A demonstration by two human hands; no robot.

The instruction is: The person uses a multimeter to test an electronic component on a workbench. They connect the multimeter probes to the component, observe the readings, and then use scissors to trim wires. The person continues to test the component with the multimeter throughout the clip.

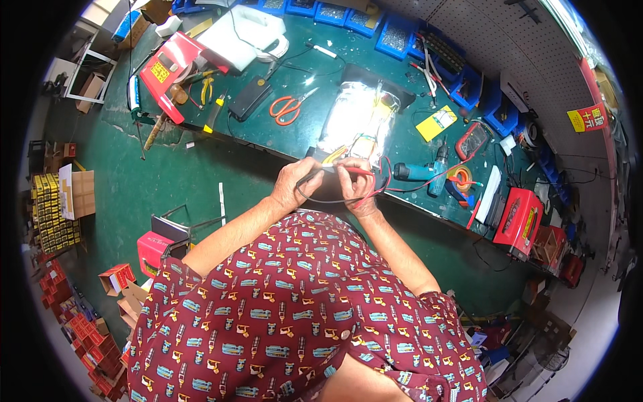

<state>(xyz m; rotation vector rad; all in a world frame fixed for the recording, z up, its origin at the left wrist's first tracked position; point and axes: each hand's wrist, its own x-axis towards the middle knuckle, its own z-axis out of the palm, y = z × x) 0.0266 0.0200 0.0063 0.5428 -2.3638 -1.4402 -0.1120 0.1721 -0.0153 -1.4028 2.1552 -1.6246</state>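
Note:
At the bench's front edge my left hand (297,183) is closed in a pinch on a black test probe, its dark lead looping below my wrists. My right hand (358,185) pinches a red test probe (360,171) close beside it. Red leads run right toward a red-framed multimeter (472,141). Both hands are at the near end of a pack in shiny clear wrap (355,115), where yellow wires (334,155) come out. The probe tips and what they touch are too small to make out.
On the green bench (305,74) lie orange-handled scissors (287,110), a black case (250,98) and a yellow card (436,123). A teal cordless drill (415,172), tape rolls (461,177) and a red machine (518,223) stand right. Blue bins (394,36) line the back.

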